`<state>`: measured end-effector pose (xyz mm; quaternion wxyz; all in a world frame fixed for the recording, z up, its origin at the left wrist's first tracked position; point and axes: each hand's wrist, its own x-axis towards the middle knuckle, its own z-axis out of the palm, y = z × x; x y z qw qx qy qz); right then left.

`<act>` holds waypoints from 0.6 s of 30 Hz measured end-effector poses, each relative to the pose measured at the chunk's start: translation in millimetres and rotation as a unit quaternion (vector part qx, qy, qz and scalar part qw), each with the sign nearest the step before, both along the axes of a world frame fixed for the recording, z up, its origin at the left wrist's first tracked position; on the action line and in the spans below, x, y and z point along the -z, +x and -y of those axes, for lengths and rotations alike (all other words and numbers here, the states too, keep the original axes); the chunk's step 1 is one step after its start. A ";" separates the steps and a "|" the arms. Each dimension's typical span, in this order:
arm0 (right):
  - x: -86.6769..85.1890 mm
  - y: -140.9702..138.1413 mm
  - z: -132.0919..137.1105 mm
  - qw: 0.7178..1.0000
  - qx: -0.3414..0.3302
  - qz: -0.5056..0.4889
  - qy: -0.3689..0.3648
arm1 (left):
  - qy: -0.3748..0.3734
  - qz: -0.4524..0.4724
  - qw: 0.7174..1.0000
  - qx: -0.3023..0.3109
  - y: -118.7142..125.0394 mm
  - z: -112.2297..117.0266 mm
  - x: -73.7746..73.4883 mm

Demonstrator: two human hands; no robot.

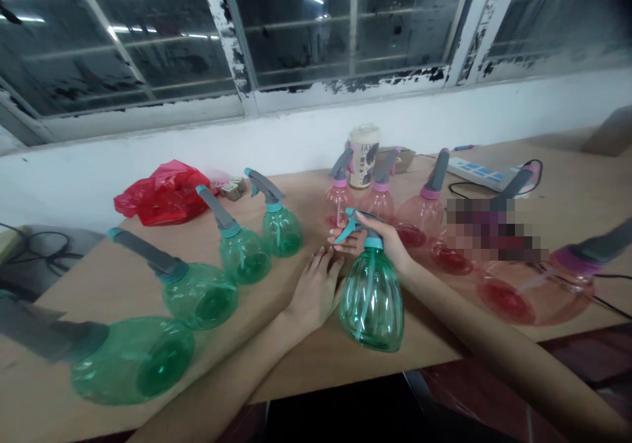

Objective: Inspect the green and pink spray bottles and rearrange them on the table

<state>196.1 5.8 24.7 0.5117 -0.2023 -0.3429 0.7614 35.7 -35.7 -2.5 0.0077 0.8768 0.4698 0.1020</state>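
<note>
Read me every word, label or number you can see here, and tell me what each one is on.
"IA", with more dark print after it that I can't make out: on the paper cup.
Too small to read: any markings on the white power strip.
Too small to read: the print on the small packet.
No readable text: the green spray bottles and pink spray bottles.

Left hand (316, 291) splayed flat, right hand (382, 235) gripping

front spray bottle (371, 305): clear green, teal collar | right-side bottles (419, 222): clear pink (grey nozzles) | plastic bag (160, 194): red
</note>
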 end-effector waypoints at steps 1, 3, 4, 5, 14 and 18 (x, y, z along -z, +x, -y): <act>0.1 -0.3 0.2 1.000 0.000 0.000 0.000 | 0.002 0.002 1.000 0.002 -0.2 -0.2 0.0; 0.2 -0.8 0.1 1.000 0.000 0.005 0.000 | 0.008 0.007 1.000 0.008 -0.3 -0.2 -0.3; 0.3 -0.9 0.0 1.000 -0.001 0.008 0.001 | 0.012 0.008 1.000 0.009 -0.3 -0.1 -0.5; 0.3 -1.0 0.0 1.000 -0.001 0.011 0.002 | 0.015 0.008 1.000 0.010 -0.3 0.1 -0.5; -5.0 -0.5 8.7 0.999 0.013 0.042 0.012 | 0.011 0.011 1.000 0.007 -0.9 0.2 3.5; -6.0 -2.8 10.1 0.999 -0.001 0.034 0.022 | 0.007 0.028 1.000 0.008 -0.2 0.7 1.6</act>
